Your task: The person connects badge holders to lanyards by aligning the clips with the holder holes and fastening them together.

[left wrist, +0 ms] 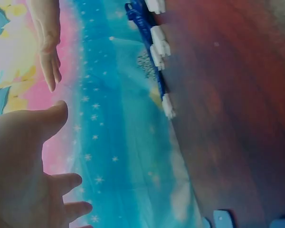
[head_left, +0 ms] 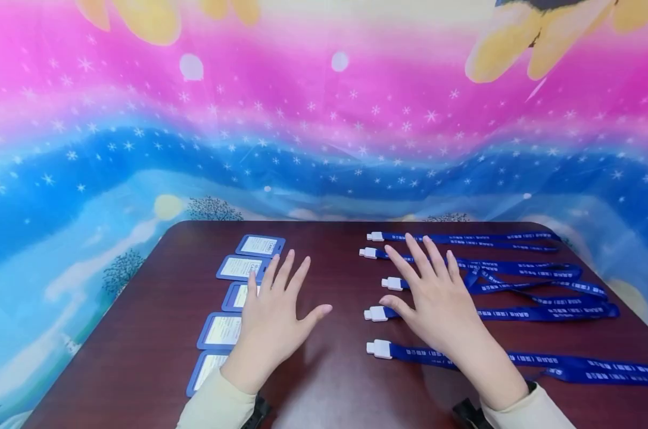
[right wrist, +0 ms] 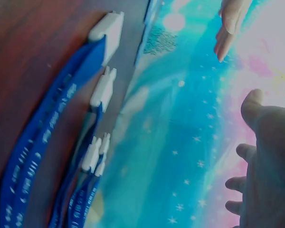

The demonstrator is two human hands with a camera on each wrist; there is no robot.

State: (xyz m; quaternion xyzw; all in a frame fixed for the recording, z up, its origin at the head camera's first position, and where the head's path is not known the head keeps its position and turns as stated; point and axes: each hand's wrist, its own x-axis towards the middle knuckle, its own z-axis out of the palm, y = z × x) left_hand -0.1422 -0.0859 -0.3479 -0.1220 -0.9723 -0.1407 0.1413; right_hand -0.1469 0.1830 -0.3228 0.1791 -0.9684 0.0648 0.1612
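My left hand (head_left: 276,322) hovers over the table with its fingers spread, holding nothing. Beneath and left of it, several blue-framed badge holders (head_left: 219,330) with white cards lie in a column, partly covered by the hand in the head view. On the other side, my right hand (head_left: 442,304) is spread in the air, likewise holding nothing. Below it lie several blue lanyards (head_left: 560,313) with white printing, stretched out to the right. Their white plastic clips (head_left: 379,349) all point left. The right wrist view shows the lanyards (right wrist: 42,123) well apart from the right hand (right wrist: 270,156).
The dark reddish-brown table (head_left: 340,369) has bare surface between the badge holders and the lanyards. Behind it hangs a colourful backdrop cloth (head_left: 324,137) with snowflakes. Dark bands (head_left: 469,414) sit around the wrists, by pale sleeves (head_left: 527,411).
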